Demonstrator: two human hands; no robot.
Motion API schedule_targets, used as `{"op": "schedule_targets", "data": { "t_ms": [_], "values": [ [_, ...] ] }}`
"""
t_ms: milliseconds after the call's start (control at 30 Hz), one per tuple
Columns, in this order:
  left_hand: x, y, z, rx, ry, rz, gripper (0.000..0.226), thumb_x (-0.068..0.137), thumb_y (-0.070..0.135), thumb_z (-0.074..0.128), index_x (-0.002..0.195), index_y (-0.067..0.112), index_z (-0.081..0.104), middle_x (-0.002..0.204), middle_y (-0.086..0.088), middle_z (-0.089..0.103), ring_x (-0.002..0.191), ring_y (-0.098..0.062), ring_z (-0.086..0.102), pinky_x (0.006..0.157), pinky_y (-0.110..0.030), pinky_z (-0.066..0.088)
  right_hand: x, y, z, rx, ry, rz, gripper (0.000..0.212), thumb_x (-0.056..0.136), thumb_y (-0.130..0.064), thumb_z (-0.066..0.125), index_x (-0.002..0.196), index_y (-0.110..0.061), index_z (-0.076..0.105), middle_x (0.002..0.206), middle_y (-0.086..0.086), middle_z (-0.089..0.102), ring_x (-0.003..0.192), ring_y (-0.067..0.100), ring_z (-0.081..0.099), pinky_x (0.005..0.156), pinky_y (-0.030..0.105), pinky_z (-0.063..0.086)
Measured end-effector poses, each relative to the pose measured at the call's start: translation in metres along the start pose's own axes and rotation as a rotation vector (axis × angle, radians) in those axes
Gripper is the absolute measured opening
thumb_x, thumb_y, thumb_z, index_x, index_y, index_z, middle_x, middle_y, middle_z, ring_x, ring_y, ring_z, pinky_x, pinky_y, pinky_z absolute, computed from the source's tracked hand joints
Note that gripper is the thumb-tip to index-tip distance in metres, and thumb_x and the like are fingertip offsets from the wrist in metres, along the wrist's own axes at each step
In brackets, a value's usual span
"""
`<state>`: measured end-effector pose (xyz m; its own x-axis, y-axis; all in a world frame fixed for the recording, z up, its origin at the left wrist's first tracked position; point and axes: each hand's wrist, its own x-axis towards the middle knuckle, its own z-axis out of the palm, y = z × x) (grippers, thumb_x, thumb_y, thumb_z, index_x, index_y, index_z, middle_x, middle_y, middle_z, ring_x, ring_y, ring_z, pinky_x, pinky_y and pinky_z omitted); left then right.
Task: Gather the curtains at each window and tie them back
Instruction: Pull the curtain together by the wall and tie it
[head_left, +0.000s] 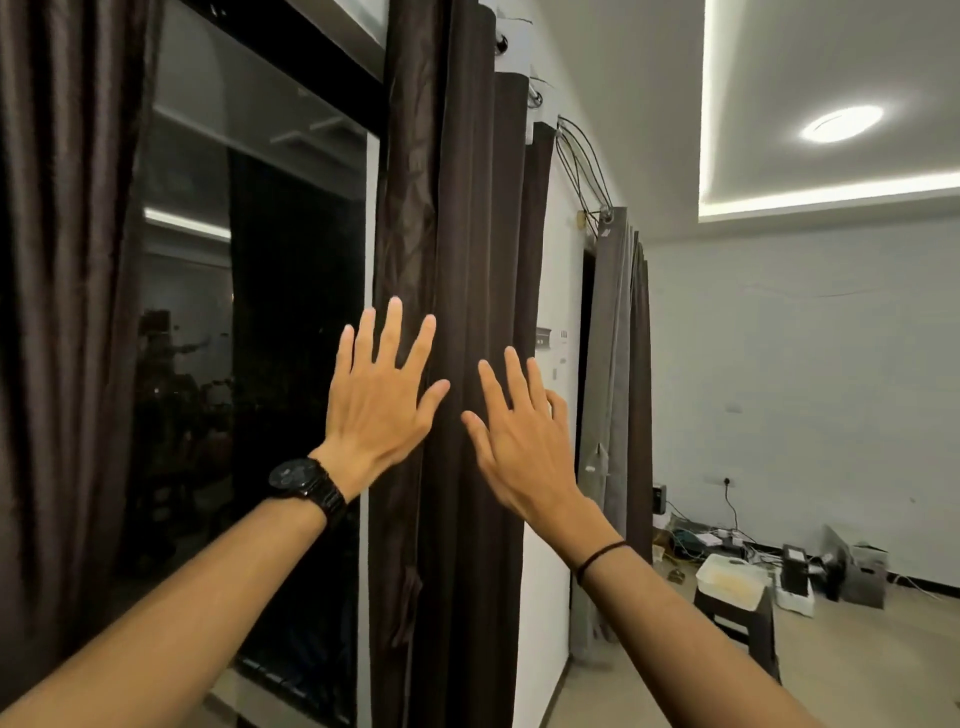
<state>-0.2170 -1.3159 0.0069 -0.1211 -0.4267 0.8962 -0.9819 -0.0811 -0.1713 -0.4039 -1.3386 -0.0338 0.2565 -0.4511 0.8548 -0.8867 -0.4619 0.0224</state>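
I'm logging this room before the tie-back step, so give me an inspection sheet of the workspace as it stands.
Surface: pale floor, partly seen.
Job's things: dark curtain hangs in folds beside the window, no tie seen; grey curtain farther along.
Clutter: stool carrying a white tray; boxes by the far wall.
Grippers: left hand and right hand open, fingers spread, at the dark curtain.
Cables: black loops high on the wall; wires on the floor.
Surroundings: ceiling light on.

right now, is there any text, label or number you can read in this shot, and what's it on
None can be read.
Small label on the white wall beside the dark curtain: too small and blurred.
Black wristwatch dial: dark, no numbers legible.
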Motion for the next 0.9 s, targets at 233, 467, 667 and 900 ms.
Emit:
{"op": "schedule_targets", "data": {
  "t_ms": [233, 467, 667, 900],
  "values": [
    [0.084, 0.012, 0.047, -0.032, 0.06, -0.041, 0.083, 0.097, 0.067, 0.038, 0.165, 0.027, 0.012, 0.171, -0.021, 0.009, 0.153, -0.05, 0.021, 0.115, -0.067, 0.035, 0.072, 0.037, 0.048, 0.033, 0.051, -0.011, 0.062, 0.107, -0.055, 0.025, 0.161, -0.024, 0.022, 0.171, 0.009, 0.013, 0.157, 0.035, 0.012, 0.121, 0.05, 0.024],
    [0.17, 0.017, 0.077, -0.106, 0.092, -0.097, 0.096, 0.09, 0.068, 0.056, 0.163, 0.041, -0.001, 0.171, -0.021, -0.002, 0.148, -0.056, 0.022, 0.092, -0.064, 0.053, 0.168, 0.075, 0.095, 0.084, 0.078, 0.016, 0.057, 0.109, -0.048, 0.024, 0.16, -0.023, 0.024, 0.169, 0.011, 0.019, 0.154, 0.038, 0.022, 0.117, 0.056, 0.03],
    [0.222, 0.006, 0.081, -0.002, 0.146, -0.137, 0.087, 0.092, 0.039, 0.062, 0.163, 0.022, 0.014, 0.137, -0.02, 0.041, 0.093, -0.034, 0.053, 0.067, -0.042, 0.039, 0.253, 0.125, 0.121, 0.226, 0.153, 0.222, 0.049, 0.108, -0.035, 0.041, 0.151, -0.014, 0.037, 0.151, 0.015, 0.045, 0.125, 0.04, 0.054, 0.099, 0.058, 0.048],
    [0.241, -0.012, 0.069, -0.183, 0.29, -0.092, 0.062, 0.092, 0.029, 0.064, 0.145, 0.02, 0.033, 0.089, -0.006, 0.064, 0.08, -0.038, 0.064, 0.07, -0.046, 0.049, 0.322, 0.162, 0.147, 0.624, 0.093, 0.432, 0.069, 0.091, -0.049, 0.069, 0.14, -0.006, 0.046, 0.137, 0.016, 0.059, 0.121, 0.039, 0.058, 0.1, 0.051, 0.051]
  ]
}}
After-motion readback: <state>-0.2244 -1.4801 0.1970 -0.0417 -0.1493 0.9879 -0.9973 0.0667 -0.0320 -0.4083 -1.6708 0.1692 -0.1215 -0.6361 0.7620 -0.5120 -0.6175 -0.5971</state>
